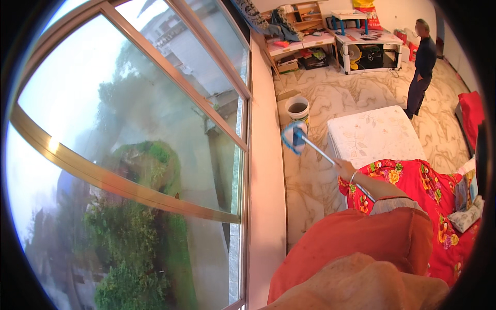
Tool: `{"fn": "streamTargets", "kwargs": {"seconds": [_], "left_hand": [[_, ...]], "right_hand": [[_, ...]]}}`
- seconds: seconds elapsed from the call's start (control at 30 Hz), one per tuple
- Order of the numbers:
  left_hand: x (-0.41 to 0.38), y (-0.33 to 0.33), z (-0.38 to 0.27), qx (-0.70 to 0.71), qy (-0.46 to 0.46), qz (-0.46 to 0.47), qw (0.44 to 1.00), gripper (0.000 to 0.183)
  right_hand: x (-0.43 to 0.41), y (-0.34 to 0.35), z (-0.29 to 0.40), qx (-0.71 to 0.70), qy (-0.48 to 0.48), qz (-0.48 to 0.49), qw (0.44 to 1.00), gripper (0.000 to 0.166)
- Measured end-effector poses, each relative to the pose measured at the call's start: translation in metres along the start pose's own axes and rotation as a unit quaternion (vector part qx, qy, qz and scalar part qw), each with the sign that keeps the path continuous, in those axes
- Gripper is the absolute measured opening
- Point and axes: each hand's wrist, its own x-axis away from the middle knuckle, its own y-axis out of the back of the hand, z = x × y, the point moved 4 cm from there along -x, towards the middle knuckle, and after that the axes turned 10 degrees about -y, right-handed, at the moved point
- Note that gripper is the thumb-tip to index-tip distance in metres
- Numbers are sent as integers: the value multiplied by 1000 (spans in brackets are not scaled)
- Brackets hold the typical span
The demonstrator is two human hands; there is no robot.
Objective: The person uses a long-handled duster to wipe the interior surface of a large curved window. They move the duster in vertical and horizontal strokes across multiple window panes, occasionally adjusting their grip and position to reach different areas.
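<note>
My right hand (345, 169), with a bracelet at the wrist, grips the metal pole (318, 150) of a flat mop. The pole's lower end runs back under my forearm. The mop head (297, 138), with blue fringe and a pale, partly blurred pad, is in front of a white bucket (297, 108). It overlaps the bucket's lower side in the view; I cannot tell whether they touch. Greyish liquid stands in the bucket. My left hand is out of view. On my left is a large framed window (155, 128) above a pale wall.
A bed with a bare patterned mattress (376, 131) and a red floral quilt (391, 174) lies to my right. A person (424, 66) stands beyond it. At the back are a cluttered desk (298, 44) and a white table (368, 37) with a fan (352, 54) beneath.
</note>
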Motion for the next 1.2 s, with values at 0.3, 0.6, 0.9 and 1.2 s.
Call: {"fn": "streamTargets", "kwargs": {"seconds": [0.3,0.6,0.9,1.2], "left_hand": [[14,-27,-40,44,37,-2,998,56],[12,-50,-80,84,51,-2,995,56],[8,-61,-104,106,54,-2,993,57],[4,-64,-115,117,57,-5,991,57]], "right_hand": [[83,-7,9,48,-150,183,970,30],[118,2,-21,32,-151,166,974,24],[148,3,-38,50,-155,175,971,27],[157,-11,-57,30,-165,227,959,33]]}}
